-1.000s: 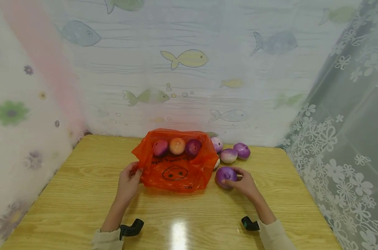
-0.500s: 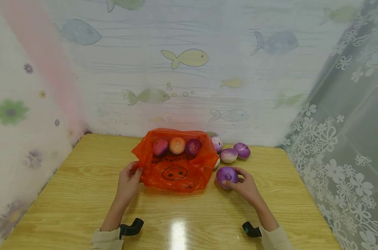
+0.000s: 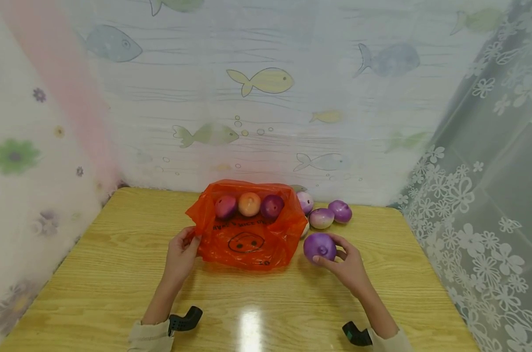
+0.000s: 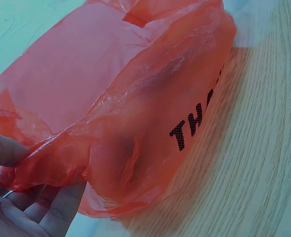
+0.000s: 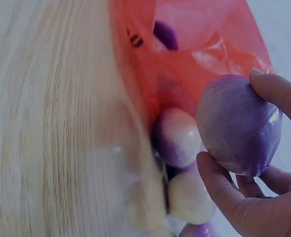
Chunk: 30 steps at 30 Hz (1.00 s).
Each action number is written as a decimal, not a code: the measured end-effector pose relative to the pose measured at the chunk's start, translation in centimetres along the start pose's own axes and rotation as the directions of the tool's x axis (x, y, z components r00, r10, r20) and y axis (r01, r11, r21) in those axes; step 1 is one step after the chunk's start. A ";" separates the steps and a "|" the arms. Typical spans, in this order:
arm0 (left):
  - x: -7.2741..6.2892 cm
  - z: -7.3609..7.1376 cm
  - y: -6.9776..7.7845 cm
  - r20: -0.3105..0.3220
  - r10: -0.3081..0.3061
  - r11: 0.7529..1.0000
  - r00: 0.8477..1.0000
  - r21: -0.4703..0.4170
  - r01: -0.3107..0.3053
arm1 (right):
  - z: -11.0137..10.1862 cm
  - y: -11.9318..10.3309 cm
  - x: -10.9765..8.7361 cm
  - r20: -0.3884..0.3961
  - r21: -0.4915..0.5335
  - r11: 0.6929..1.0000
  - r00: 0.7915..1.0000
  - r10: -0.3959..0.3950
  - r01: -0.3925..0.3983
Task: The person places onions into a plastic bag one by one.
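Observation:
My left hand (image 3: 180, 250) pinches the left edge of a red plastic bag (image 3: 235, 256), its thumb and fingers bunching the film in the left wrist view (image 4: 52, 163). Three onions show in the bag's mouth: a pinkish one (image 3: 225, 208), an orange one (image 3: 249, 204) and a dark purple one (image 3: 272, 207). Just right of the bag, my right hand (image 3: 350, 266) holds a purple onion (image 3: 319, 247) between thumb and fingers. That onion (image 5: 236, 126) is apart from the bag in the head view and seems raised off the table.
Right of the bag lie more onions: a pale purple one (image 3: 306, 202), a white-and-purple one (image 3: 321, 218) and a purple one (image 3: 340, 211); another is partly hidden by the bag. The wooden table (image 3: 107, 274) ends at a fish-print curtain (image 3: 266, 122) behind.
My right hand has drawn slightly back and to the right, and its onion appears a little larger and higher. My left hand and the bag have stayed in place.

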<state>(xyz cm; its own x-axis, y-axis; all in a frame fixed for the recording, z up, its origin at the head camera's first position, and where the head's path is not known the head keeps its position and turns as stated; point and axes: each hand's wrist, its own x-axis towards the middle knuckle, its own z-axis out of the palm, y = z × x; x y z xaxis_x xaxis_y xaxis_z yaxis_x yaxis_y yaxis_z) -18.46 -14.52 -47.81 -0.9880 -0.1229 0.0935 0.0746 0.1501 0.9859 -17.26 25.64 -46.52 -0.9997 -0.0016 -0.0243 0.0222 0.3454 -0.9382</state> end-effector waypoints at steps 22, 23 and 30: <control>-0.2 -0.1 0.4 0.000 0.024 1.000 1.000 -0.004 -0.024 | 3.5 -1.6 -2.0 0.056 0.241 0.960 0.986 -0.158 0.141; -0.2 -0.1 0.4 0.001 0.024 1.000 1.000 -0.004 -0.024 | 3.7 -1.6 -2.0 0.065 0.249 0.956 0.983 -0.174 0.153; -0.3 -0.1 0.4 0.004 0.017 1.000 1.000 -0.018 -0.017 | 5.2 -1.9 -1.7 0.126 0.295 0.939 0.966 -0.224 0.179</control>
<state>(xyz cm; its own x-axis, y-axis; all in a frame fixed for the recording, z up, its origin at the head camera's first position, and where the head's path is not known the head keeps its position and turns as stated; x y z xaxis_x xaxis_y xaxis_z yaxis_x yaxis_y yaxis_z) -18.16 -14.48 -47.42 -0.9872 -0.1160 0.1097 0.0939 0.1344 0.9865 -15.57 20.06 -46.50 -0.9698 -0.1973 0.1432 -0.1553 0.0469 -0.9868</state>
